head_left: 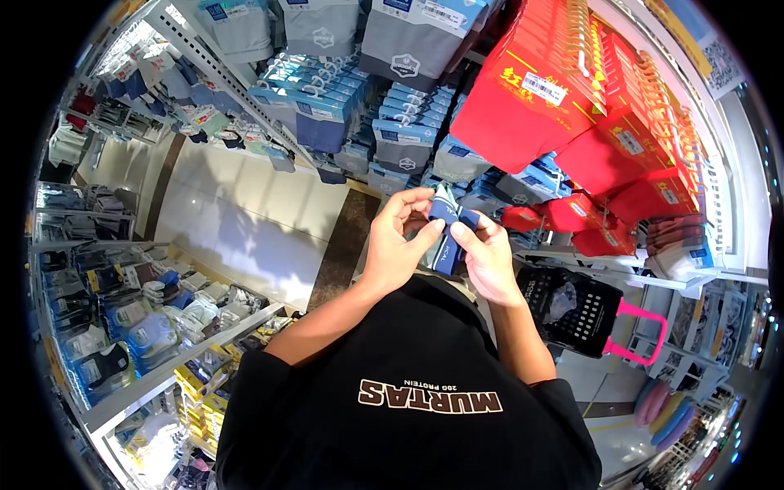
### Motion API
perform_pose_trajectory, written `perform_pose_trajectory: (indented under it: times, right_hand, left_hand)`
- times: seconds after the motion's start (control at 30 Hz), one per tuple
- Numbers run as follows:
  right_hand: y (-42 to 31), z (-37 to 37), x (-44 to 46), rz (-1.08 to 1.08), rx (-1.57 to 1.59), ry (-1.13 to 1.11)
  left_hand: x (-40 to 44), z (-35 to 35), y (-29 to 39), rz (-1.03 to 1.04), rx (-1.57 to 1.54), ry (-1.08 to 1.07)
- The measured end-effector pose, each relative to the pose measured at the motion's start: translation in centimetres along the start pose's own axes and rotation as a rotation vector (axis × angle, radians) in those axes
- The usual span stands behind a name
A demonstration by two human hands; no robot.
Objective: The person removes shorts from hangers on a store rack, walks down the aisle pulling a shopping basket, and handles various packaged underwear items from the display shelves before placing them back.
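Both hands meet in front of the chest around a small folded item with dark blue bands and white lettering (446, 255). My left hand (397, 237) pinches its upper left side between thumb and fingers. From the right, my right hand (487, 255) grips the same item, the thumb lying near the other thumb. A pale, light-green part of the item sticks up above the fingers. The fingertips behind it are partly hidden. Just beyond the hands hang grey garments in blue-topped packs (404, 147).
Red packages (523, 106) hang on hooks at the upper right. A black basket (572, 314) with a pink handle stands right of my right arm. Bins of packed goods (122, 327) line the left. Tiled floor (245, 212) shows between the shelves.
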State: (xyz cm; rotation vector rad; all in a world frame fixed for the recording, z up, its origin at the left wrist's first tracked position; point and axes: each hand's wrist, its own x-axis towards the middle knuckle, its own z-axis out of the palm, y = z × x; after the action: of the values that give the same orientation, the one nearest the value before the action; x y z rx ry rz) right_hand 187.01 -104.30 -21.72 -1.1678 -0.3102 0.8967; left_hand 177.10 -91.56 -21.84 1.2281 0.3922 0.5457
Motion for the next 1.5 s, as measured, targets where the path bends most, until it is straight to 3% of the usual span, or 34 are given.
perform_pose_trajectory:
  times: [0.4, 0.57, 0.7, 0.77, 0.87, 0.97, 1.03, 1.13, 1.2, 1.33, 1.5]
  right_hand:
    - [0.0, 0.2, 0.3, -0.178, -0.375, 0.114]
    - [-0.5, 0.3, 0.1, -0.358, -0.698, 0.202]
    - [-2.0, 1.5, -0.2, -0.486, -0.855, 0.016]
    - [-1.8, 1.9, -0.1, -0.485, -0.960, -0.161]
    - [-0.2, 2.5, 0.5, -0.541, -1.160, -0.418]
    - [-0.3, 3.8, 0.5, -0.562, -1.126, -0.526]
    - [-0.9, 3.8, 0.7, -0.618, -0.870, -0.490]
    - [-2.7, 3.0, 1.4, -0.744, -0.796, -0.101]
    - [-1.9, 1.8, 3.1, -0.588, -0.497, 0.127]
    - [-4.5, 4.7, 5.3, -0.377, -0.181, -0.017]
    - [-7.8, 7.3, 9.7, -0.525, -0.048, -0.022]
  left_hand:
    - [2.0, -2.5, 1.7, -0.084, 0.169, -0.170]
    - [1.7, -2.7, 1.8, -0.098, 0.130, -0.101]
    - [1.2, -4.0, -1.2, -0.365, -0.019, 0.196]
    - [1.1, -4.8, -0.3, -0.759, -0.415, 0.082]
    - [0.4, -5.2, -2.1, -0.787, -0.623, -0.107]
    - [0.1, -5.7, -3.8, -0.708, -0.440, -0.028]
    - [0.4, -6.0, -3.0, -0.609, -0.540, 0.013]
    - [0.8, -6.6, -1.0, -0.381, -0.581, 0.064]
    - [1.4, -6.9, 1.5, -0.252, -0.587, 0.036]
    - [3.8, -6.7, 5.2, -0.168, -0.523, -0.042]
    - [8.1, -6.0, 8.3, -0.050, -0.371, -0.104]
